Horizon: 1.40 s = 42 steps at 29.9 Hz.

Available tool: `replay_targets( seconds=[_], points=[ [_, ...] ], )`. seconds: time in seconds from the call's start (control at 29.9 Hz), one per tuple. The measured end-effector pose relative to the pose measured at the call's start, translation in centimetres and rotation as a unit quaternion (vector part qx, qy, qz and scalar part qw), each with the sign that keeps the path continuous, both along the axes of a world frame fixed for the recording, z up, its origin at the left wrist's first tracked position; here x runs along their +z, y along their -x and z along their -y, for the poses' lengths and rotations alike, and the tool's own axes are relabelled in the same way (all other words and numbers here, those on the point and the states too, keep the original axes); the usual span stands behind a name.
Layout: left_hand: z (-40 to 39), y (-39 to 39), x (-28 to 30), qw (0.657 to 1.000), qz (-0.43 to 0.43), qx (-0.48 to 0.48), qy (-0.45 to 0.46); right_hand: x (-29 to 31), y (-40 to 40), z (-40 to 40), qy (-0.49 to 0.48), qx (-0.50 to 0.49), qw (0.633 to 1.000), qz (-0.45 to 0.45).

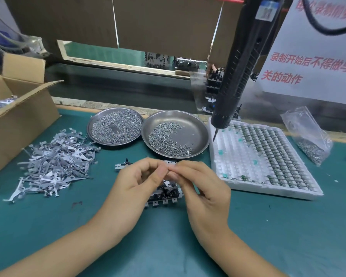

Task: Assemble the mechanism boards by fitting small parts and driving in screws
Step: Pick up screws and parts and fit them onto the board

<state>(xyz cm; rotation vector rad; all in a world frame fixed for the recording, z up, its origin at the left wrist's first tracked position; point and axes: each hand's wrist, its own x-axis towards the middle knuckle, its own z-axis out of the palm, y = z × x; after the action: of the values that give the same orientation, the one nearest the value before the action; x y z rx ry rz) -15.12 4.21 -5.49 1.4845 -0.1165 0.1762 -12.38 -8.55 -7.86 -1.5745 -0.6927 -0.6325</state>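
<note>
Above mechanism board (164,193) | left hand (132,188), right hand (204,194) grips pinch small part (169,170)

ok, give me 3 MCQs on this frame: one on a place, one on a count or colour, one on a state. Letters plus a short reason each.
1. Where does the pile of flat metal strips lie?
A. left of the two dishes
B. inside the white tray
C. right of the plastic bag

2. How many round metal dishes hold screws?
A. one
B. two
C. four

3. What is the electric screwdriver doing?
A. gripped by the right hand
B. lying flat on the mat
C. hanging unheld above the white tray

Key:
1 A: the strips lie on the green mat, left of the dishes.
2 B: the left dish and the right dish sit side by side.
3 C: the left hand and right hand pinch a small part over the board.
</note>
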Motion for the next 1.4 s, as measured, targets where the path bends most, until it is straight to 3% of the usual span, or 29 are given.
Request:
replay_targets(
  seconds=[0.1, 0.33, 0.53, 0.73, 0.97, 1.07, 1.14, 1.27, 1.4],
  points=[
    [0.7, 0.2, -0.1, 0.999, 0.022, 0.033, -0.017, 0.0, 0.2, -0.2, -0.008, -0.009, 1.000, -0.006],
    [1.5, 0.3, -0.9, 0.979, 0.079, 0.143, -0.119, 1.0, 1.1, -0.7, -0.131, 0.054, 0.970, -0.195],
    [1.6, 0.1, -0.9, 0.921, 0.150, 0.223, -0.284, 1.0, 1.2, -0.9, -0.133, 0.067, 0.958, -0.244],
    [1.8, 0.0, -1.0, 0.918, 0.147, 0.224, -0.293, 0.7, 1.1, -1.0, -0.101, 0.071, 0.961, -0.246],
    [1.7, 0.0, -0.9, 0.966, 0.072, 0.165, -0.188, 0.7, 0.9, -0.7, -0.090, 0.083, 0.959, -0.256],
    [0.3, -0.9, -0.1, 0.966, 0.091, 0.155, -0.185, 1.0, 0.7, -0.5, -0.103, 0.069, 0.957, -0.264],
    [-2.1, -2.7, 0.4, 0.934, 0.116, 0.218, -0.259, 1.2, 0.5, -0.2, -0.108, 0.051, 0.956, -0.266],
    [-8.0, -7.2, 0.3, 0.802, 0.034, 0.323, -0.502, 1.2, 0.3, 0.0, -0.111, 0.038, 0.953, -0.278],
    [-9.5, -8.1, -0.6, 0.783, 0.012, 0.295, -0.548, 1.1, -0.1, 0.1, -0.093, 0.034, 0.953, -0.288]
  ],
)
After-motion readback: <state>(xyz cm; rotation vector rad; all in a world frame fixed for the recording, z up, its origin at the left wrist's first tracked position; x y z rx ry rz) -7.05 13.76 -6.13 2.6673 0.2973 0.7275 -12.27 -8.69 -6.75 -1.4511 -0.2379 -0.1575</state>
